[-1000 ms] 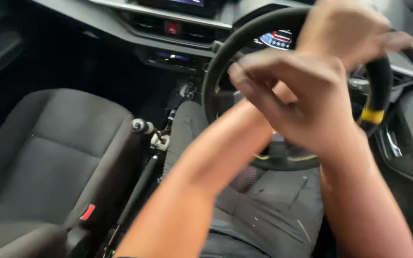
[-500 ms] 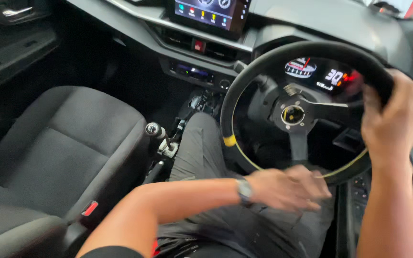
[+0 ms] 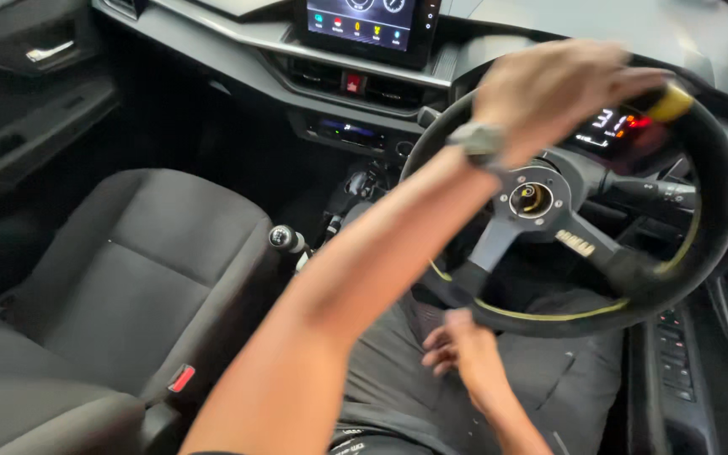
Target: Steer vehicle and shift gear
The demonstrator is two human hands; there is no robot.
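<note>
The steering wheel [image 3: 634, 286] sits at right; the left hand [image 3: 558, 88] clasps its rim at twelve o'clock beside the yellow stripe [image 3: 670, 103], the right hand [image 3: 465, 354] rests released on the lap at six o'clock, passenger seat [image 3: 128, 270] at nine

Bare forearms, grey wristwatch [image 3: 478, 139] on left wrist, dark grey trousers [image 3: 566, 388]

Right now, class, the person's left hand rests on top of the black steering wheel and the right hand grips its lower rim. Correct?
Not quite. The left hand does rest on top of the steering wheel, but the head view shows the right hand open above the lap, below the rim, gripping nothing.
</note>
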